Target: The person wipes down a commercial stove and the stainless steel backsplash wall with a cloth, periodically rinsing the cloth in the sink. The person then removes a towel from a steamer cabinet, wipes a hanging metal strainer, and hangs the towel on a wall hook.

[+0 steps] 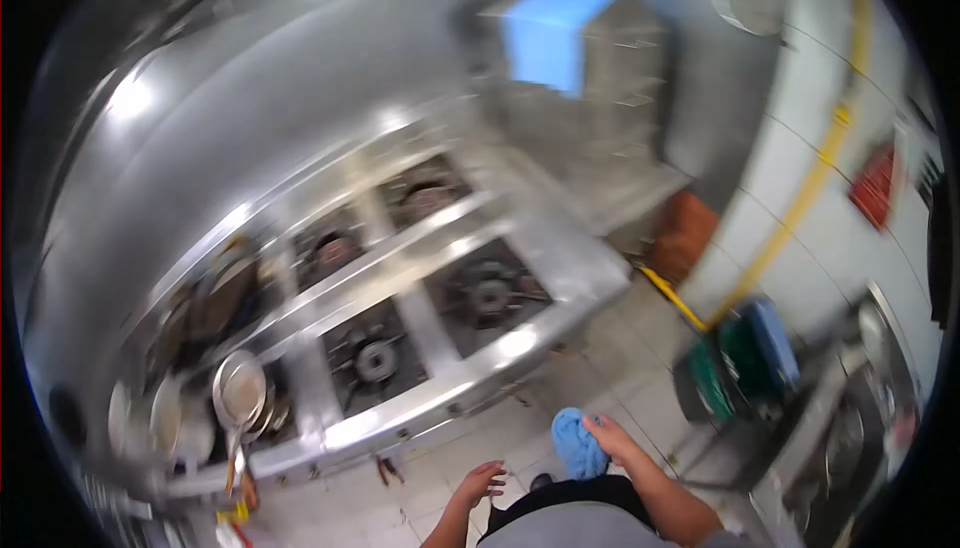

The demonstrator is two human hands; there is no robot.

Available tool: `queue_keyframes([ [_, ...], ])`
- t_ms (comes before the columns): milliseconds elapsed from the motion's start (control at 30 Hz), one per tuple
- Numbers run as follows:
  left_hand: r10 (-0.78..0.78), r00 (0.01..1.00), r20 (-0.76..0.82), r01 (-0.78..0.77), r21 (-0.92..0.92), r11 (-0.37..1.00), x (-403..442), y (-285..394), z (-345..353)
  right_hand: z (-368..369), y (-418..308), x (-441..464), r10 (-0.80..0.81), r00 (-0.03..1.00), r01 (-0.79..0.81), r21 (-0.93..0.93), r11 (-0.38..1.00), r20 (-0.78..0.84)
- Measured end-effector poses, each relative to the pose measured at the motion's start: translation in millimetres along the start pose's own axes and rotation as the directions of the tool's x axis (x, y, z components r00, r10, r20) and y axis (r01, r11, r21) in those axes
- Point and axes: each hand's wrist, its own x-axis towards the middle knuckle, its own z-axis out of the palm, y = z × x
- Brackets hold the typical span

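Observation:
A bunched light-blue cloth (577, 447) hangs from my right hand (612, 440), whose fingers are closed on its upper right side. My left hand (481, 483) is held low in front of my body, left of the cloth, its fingers apart and nothing in them. Both hands are over the tiled floor, in front of the steel stove (405, 403), and neither touches it. Two front burners, one round burner (377, 360) and another burner (490, 296), show on the stove's near side.
Several pans, one a metal frying pan (241, 388), crowd the stove's left end. A steel cabinet (625, 78) with a blue cover (560, 23) stands behind. On the right are a green bin (712, 373), a yellow pipe (800, 203) along the wall and a steel sink (850, 438).

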Motion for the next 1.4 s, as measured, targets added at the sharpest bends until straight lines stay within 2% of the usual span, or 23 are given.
queue_keyframes([
  [33, 0.013, 0.999, 0.046, -0.012, -0.005, 1.0, 5, -3, 12, -32, -10, -38, 0.026, 1.0, -0.028, 0.336, 0.941, 0.01],
  [67, 0.021, 0.996, 0.089, -0.021, 0.003, 1.0, 8, -9, 21, -47, -53, -94, -0.015, 1.0, 0.008, 0.422, 0.907, 0.015],
  [133, 0.023, 0.987, 0.158, -0.027, 0.022, 0.999, 11, -16, 39, -103, -42, -132, -0.178, 0.984, 0.157, 0.496, 0.854, -0.005],
  [200, 0.021, 0.978, 0.207, -0.04, 0.089, 0.995, 9, -15, 54, -140, -70, -209, -0.112, 0.966, 0.199, 0.393, 0.898, -0.234],
  [267, 0.028, 0.966, 0.259, -0.076, 0.181, 0.981, 9, -2, 73, -186, -51, -247, -0.308, 0.881, 0.462, 0.515, 0.722, -0.358],
  [367, 0.074, 0.942, 0.327, -0.163, 0.255, 0.953, -5, 29, 107, -248, -49, -335, -0.422, 0.689, 0.695, 0.374, 0.614, -0.589],
  [433, 0.126, 0.933, 0.336, -0.223, 0.266, 0.938, 17, 42, 136, -295, -42, -403, -0.229, 0.527, 0.657, 0.222, 0.72, -0.818],
  [567, 0.335, 0.883, 0.33, -0.42, 0.234, 0.877, -14, 81, 237, -424, 6, -478, -0.156, 0.085, 0.783, -0.031, 0.621, -0.984],
  [667, 0.49, 0.825, 0.282, -0.551, 0.204, 0.809, -47, 76, 324, -537, 70, -489, -0.134, 0.02, 0.686, -0.084, 0.723, -0.991],
  [700, 0.502, 0.823, 0.266, -0.558, 0.21, 0.803, -58, 63, 348, -580, 102, -479, -0.137, 0.036, 0.696, -0.074, 0.714, -0.99],
  [767, 0.504, 0.841, 0.197, -0.531, 0.125, 0.838, -75, 36, 399, -655, 180, -450, -0.033, 0.055, 0.382, -0.01, 0.924, -0.998],
  [800, 0.493, 0.844, 0.209, -0.516, 0.071, 0.853, -74, 16, 414, -675, 206, -445, -0.079, 0.224, 0.137, -0.049, 0.989, -0.971],
  [833, 0.485, 0.848, 0.215, -0.507, 0.056, 0.86, -81, 0, 438, -693, 230, -441, -0.085, 0.393, -0.102, -0.135, 0.986, -0.915],
  [900, 0.456, 0.849, 0.268, -0.495, 0.099, 0.863, -94, -26, 484, -730, 301, -407, -0.069, 0.389, -0.516, -0.279, 0.81, -0.919],
  [967, 0.468, 0.825, 0.316, -0.53, 0.148, 0.835, -111, -40, 533, -713, 306, -391, -0.048, 0.065, -0.496, -0.074, 0.865, -0.997],
  [1033, 0.463, 0.787, 0.409, -0.573, 0.206, 0.793, -128, -47, 580, -700, 316, -360, 0.093, 0.195, -0.551, -0.03, 0.834, -0.976],
  [1100, 0.402, 0.777, 0.485, -0.546, 0.2, 0.814, -127, -54, 623, -732, 402, -300, 0.267, 0.57, -0.655, -0.233, 0.719, -0.777],
  [1167, 0.289, 0.715, 0.637, -0.528, 0.22, 0.82, -127, -58, 681, -732, 459, -270, -0.014, 0.814, -0.535, -0.76, 0.369, -0.58],
  [1200, 0.181, 0.708, 0.683, -0.484, 0.282, 0.828, -126, -58, 712, -734, 428, -274, -0.037, 0.828, -0.511, -0.781, 0.36, -0.559],
  [1267, 0.073, 0.684, 0.726, -0.461, 0.352, 0.815, -117, -70, 765, -731, 360, -328, 0.274, 0.722, -0.679, -0.577, 0.454, -0.635],
  [1300, 0.048, 0.675, 0.737, -0.436, 0.345, 0.831, -106, -82, 787, -743, 363, -330, 0.279, 0.715, -0.687, -0.573, 0.447, -0.641],
  [1367, -0.02, 0.676, 0.737, -0.314, 0.313, 0.896, -90, -103, 835, -766, 376, -341, 0.166, 0.69, -0.564, -0.379, 0.733, -0.705],
  [1400, -0.056, 0.686, 0.726, -0.222, 0.282, 0.933, -83, -110, 861, -759, 353, -367, 0.038, 0.65, -0.304, -0.214, 0.928, -0.759],
])
